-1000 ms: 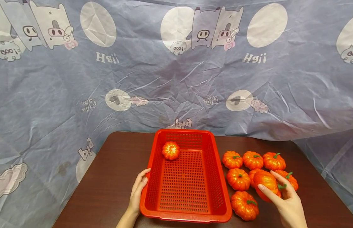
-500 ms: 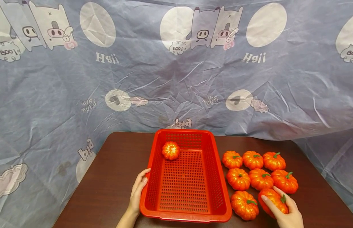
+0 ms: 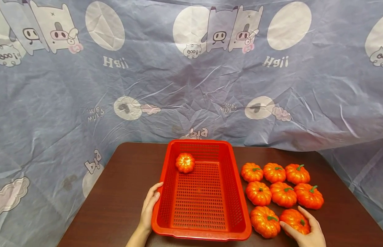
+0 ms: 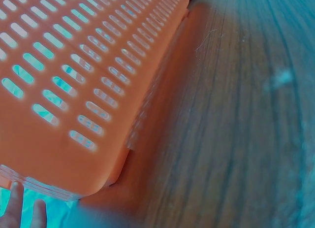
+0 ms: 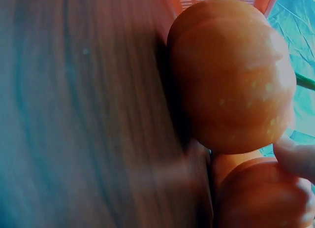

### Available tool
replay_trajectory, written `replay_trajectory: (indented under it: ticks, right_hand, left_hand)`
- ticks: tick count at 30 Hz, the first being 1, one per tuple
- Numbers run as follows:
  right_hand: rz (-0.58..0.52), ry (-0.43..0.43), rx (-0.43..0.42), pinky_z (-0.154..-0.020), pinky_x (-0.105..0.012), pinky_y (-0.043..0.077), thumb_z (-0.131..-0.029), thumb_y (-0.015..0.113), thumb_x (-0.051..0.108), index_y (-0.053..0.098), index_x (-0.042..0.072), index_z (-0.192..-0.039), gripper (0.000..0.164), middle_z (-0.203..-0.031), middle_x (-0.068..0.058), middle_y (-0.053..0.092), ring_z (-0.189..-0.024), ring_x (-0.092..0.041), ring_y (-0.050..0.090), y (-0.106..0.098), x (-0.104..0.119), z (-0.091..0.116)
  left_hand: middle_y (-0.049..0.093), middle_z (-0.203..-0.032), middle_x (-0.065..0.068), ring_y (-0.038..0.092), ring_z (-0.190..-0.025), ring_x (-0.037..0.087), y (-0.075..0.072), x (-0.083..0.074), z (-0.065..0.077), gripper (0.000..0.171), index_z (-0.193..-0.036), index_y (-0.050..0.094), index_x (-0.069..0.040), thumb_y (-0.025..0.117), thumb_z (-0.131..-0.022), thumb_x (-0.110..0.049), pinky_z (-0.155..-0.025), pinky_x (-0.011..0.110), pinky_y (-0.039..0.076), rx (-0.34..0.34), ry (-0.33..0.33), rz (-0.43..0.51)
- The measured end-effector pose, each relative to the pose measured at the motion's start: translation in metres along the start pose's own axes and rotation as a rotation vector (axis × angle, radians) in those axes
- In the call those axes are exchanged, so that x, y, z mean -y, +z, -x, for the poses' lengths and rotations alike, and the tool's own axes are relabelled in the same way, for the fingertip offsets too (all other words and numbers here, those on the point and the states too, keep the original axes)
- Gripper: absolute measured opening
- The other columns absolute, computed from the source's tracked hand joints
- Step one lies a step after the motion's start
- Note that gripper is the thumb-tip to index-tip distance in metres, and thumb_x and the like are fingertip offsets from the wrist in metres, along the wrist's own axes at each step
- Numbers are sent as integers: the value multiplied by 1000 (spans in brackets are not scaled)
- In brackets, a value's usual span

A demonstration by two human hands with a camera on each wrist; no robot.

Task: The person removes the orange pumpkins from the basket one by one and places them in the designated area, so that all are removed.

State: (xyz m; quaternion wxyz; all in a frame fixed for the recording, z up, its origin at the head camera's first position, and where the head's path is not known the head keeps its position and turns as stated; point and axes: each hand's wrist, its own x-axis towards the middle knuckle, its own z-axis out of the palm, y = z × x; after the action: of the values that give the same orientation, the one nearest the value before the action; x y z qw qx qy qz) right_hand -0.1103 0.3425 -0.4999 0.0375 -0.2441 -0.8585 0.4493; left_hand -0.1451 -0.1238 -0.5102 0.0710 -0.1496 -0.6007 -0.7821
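Note:
At the left side of a red plastic basket (image 3: 199, 235), my left hand (image 3: 147, 207) holds the rim; its fingertips (image 4: 15, 203) show at the basket wall in the left wrist view. One small orange pumpkin (image 3: 185, 163) lies inside, at the far left corner. My right hand (image 3: 308, 230) grips another pumpkin (image 3: 294, 219) with a green stem, thumb on its near left side and fingers on its far right. This pumpkin sits on the table at the front right of the group. In the right wrist view my thumb (image 5: 295, 156) touches it, beside a neighbouring pumpkin (image 5: 231, 80).
Several more pumpkins stand in rows right of the basket, among them a front one (image 3: 265, 222) close to the basket wall and a far right one (image 3: 297, 174). The dark wooden table (image 3: 114, 206) extends left of the basket. A printed grey-blue cloth (image 3: 191, 89) hangs behind.
My right hand has brought the pumpkin down from above the middle row to the front row, where it now sits on the table. The left hand and basket have stayed put.

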Motion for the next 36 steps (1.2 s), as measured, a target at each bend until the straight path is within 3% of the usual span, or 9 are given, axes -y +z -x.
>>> replay_trajectory:
  ticks: [3, 9, 12, 15, 19, 20, 23, 31, 36]
  right_hand:
    - [-7, 1, 1, -88, -41, 29, -72, 80, 41, 25, 7, -148, 100, -146, -29, 22, -127, -40, 28, 1, -1, -1]
    - [0, 3, 7, -81, -32, 32, -75, 77, 44, 25, 7, -148, 97, -145, -28, 25, -124, -38, 32, 0, 5, -1]
    - [-27, 6, -10, -92, -41, 32, -75, 77, 43, 25, 8, -148, 97, -147, -26, 23, -129, -39, 27, -2, 17, 1]
    - [-73, -12, -22, -104, -48, 24, -76, 77, 41, 22, 9, -149, 97, -150, -22, 20, -135, -39, 20, -6, 35, 4]
    - [-124, -77, -7, -108, -51, 17, -77, 76, 40, 19, 13, -150, 96, -153, -17, 17, -138, -38, 14, -11, 65, 8]
    - [-132, -93, 3, -106, -57, 15, -78, 75, 40, 19, 15, -150, 95, -154, -17, 14, -138, -39, 12, -12, 73, 9]
    - [-155, -141, 21, -106, -57, 17, -78, 75, 39, 21, 19, -150, 93, -154, -15, 15, -138, -38, 13, -14, 95, 12]
    - [-263, -362, 55, -110, -48, 16, -80, 76, 26, 30, 23, -147, 81, -151, -10, 25, -139, -29, 19, -8, 155, 13]
    - [-261, -499, 53, -110, -41, 20, -79, 76, 19, 33, 13, -145, 79, -143, -13, 35, -133, -28, 30, -1, 187, 10]
  left_hand:
    - [36, -130, 27, 49, -111, 24, 0, 0, 0, 39, -138, 31, 4, 28, -102, -12, -89, 34, 45, 4, 1, 6]
    - [35, -131, 26, 48, -112, 24, -2, 0, 0, 40, -138, 30, 4, 28, -102, -13, -89, 35, 45, 16, 3, 16]
    - [34, -131, 27, 48, -112, 24, -2, 0, 0, 40, -138, 30, 4, 28, -102, -13, -89, 35, 46, 18, 4, 16]
    - [34, -131, 27, 48, -112, 25, -3, 1, -1, 40, -138, 30, 3, 28, -102, -13, -88, 36, 46, 20, 0, 14]
    - [36, -131, 26, 48, -112, 25, -3, 1, -1, 39, -138, 31, 3, 28, -102, -13, -89, 35, 45, 15, -2, 10]
    - [36, -130, 26, 48, -112, 25, -3, 0, -1, 39, -137, 31, 3, 29, -102, -13, -89, 35, 45, 12, -3, 9]
    - [36, -131, 27, 48, -112, 25, -2, 0, -1, 39, -137, 32, 3, 29, -102, -13, -89, 34, 45, 3, -6, 5]
    - [34, -130, 30, 48, -111, 24, -1, 0, -1, 39, -137, 32, 4, 29, -101, -12, -89, 33, 45, 0, -8, 8]
    - [35, -130, 29, 48, -112, 25, -1, -1, 0, 39, -137, 32, 4, 29, -101, -13, -89, 34, 45, 2, -5, 15]
